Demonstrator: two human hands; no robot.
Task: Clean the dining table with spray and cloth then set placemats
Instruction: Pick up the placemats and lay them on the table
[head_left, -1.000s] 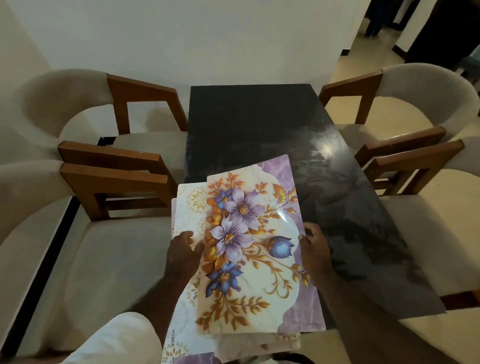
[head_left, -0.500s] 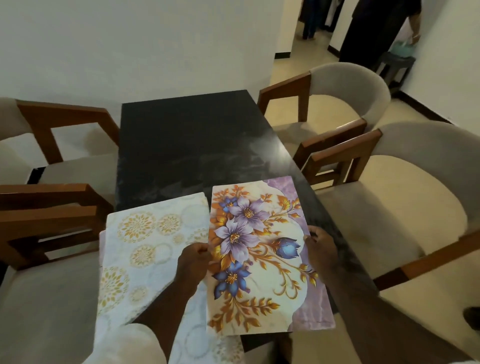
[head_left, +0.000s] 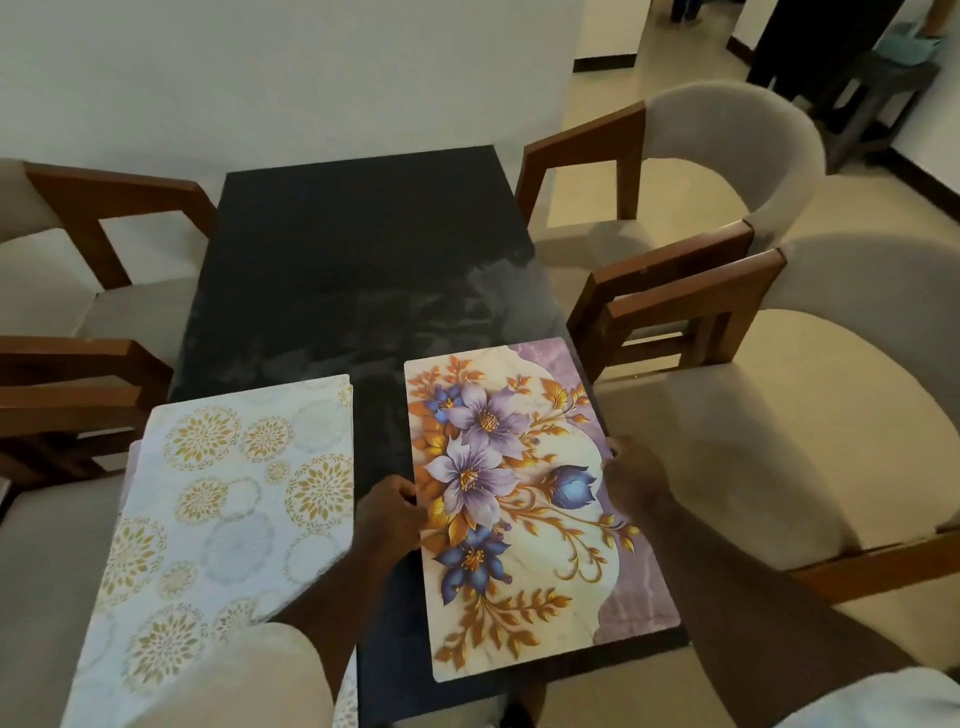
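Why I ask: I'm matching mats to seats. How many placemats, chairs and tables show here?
Placemats: 2, the floral placemat and the gold-patterned placemat, with more edges showing under it.
Chairs: 4
Table: 1
Total: 7
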